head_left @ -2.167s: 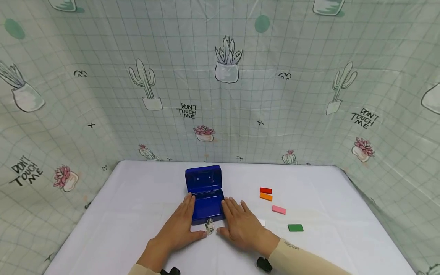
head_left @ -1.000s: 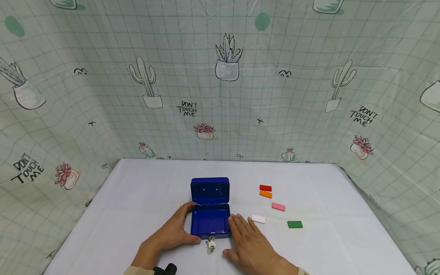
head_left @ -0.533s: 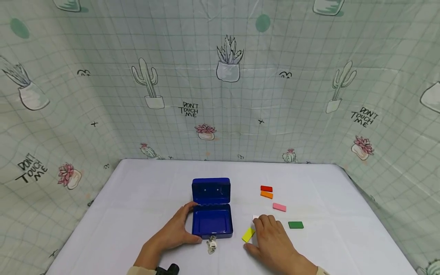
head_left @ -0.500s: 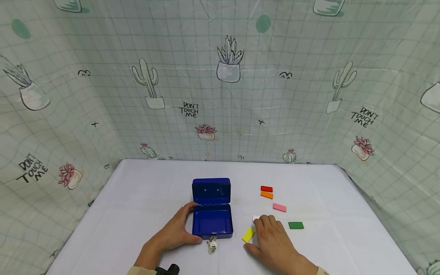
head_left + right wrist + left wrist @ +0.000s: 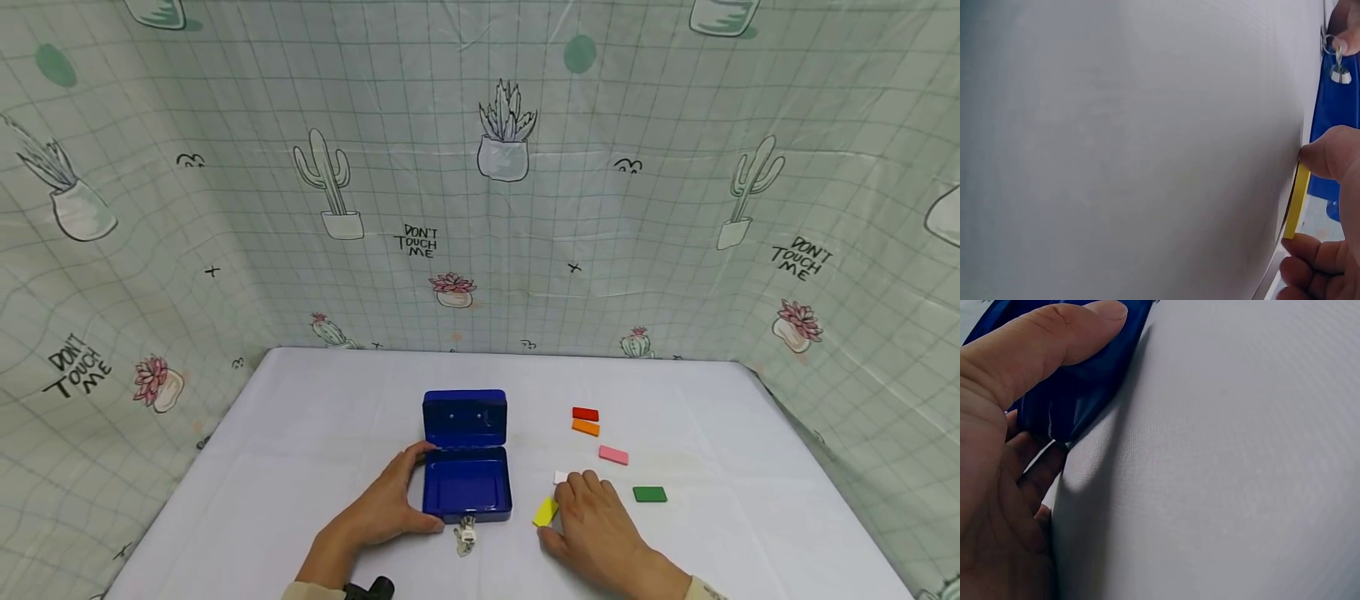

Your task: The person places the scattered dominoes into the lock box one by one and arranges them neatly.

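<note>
An open blue cash box (image 5: 467,485) stands on the white-covered table with its lid raised. My left hand (image 5: 381,502) grips its left side, thumb at the front corner and fingers toward the back. A lock with keys (image 5: 467,535) hangs at the box front. To the right of the box, my right hand (image 5: 596,527) pinches a yellow domino-like block (image 5: 1297,201) by its two ends, between thumb and index finger; the block lies on or just at the cloth. A white block (image 5: 561,477) is partly hidden behind the right hand's fingers.
Further right lie a red block (image 5: 585,413), an orange block (image 5: 586,427), a pink block (image 5: 613,455) and a green block (image 5: 649,494). A patterned curtain (image 5: 420,192) hangs behind and beside the table (image 5: 322,417).
The box has slid toward me and slightly right. My right hand has left its right side, moved right and taken hold of the yellow block. The left hand stays on the box.
</note>
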Action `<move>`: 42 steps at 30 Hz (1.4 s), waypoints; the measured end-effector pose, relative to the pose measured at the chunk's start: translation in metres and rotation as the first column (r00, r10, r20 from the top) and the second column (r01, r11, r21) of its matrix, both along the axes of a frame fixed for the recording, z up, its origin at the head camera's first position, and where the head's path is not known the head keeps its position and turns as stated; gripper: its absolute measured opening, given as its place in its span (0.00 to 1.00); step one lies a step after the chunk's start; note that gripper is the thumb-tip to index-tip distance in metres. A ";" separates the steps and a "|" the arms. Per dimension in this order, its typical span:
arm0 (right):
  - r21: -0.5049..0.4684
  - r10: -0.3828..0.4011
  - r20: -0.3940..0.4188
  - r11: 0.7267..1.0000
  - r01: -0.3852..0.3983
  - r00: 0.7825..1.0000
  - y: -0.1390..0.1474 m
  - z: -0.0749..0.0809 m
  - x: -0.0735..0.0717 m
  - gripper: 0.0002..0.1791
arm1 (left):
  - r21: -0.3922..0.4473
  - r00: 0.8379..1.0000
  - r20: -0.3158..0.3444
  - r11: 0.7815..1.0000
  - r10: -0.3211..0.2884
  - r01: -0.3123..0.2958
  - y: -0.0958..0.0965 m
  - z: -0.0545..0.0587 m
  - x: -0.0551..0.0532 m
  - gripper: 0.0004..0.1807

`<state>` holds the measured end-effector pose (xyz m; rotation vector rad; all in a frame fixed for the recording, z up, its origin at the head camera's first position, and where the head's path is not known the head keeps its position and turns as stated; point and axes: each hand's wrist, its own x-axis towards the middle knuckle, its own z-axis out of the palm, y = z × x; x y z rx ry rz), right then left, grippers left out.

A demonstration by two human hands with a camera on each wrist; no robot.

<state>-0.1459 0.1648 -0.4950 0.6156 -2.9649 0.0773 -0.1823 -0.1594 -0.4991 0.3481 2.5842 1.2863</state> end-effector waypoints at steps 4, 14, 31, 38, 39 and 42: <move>-0.005 0.028 -0.037 1.000 -0.029 0.999 0.002 0.002 -0.002 0.27 | -0.013 1.000 0.017 1.000 0.010 -0.009 0.001 0.001 0.002 0.62; -0.021 0.111 -0.219 0.993 -0.118 0.969 -0.008 0.021 -0.022 0.26 | -0.024 1.000 0.020 1.000 0.014 -0.013 0.001 0.002 -0.001 0.62; -0.004 0.335 -0.241 0.938 -0.346 0.911 -0.095 0.022 -0.059 0.24 | 0.012 0.999 0.040 1.000 -0.018 0.017 -0.001 0.001 -0.001 0.61; 0.019 0.348 -0.209 0.936 -0.352 0.914 -0.103 0.018 -0.068 0.24 | 0.018 0.999 0.030 0.999 -0.027 0.027 -0.001 -0.001 -0.003 0.61; 0.019 0.351 -0.206 0.935 -0.355 0.913 -0.103 0.018 -0.069 0.23 | 0.017 0.999 0.030 0.999 -0.029 0.028 -0.001 -0.001 -0.003 0.61; 0.022 0.360 -0.205 0.931 -0.364 0.910 -0.106 0.015 -0.071 0.23 | 0.006 0.999 0.023 1.000 -0.030 0.030 -0.001 -0.001 -0.004 0.61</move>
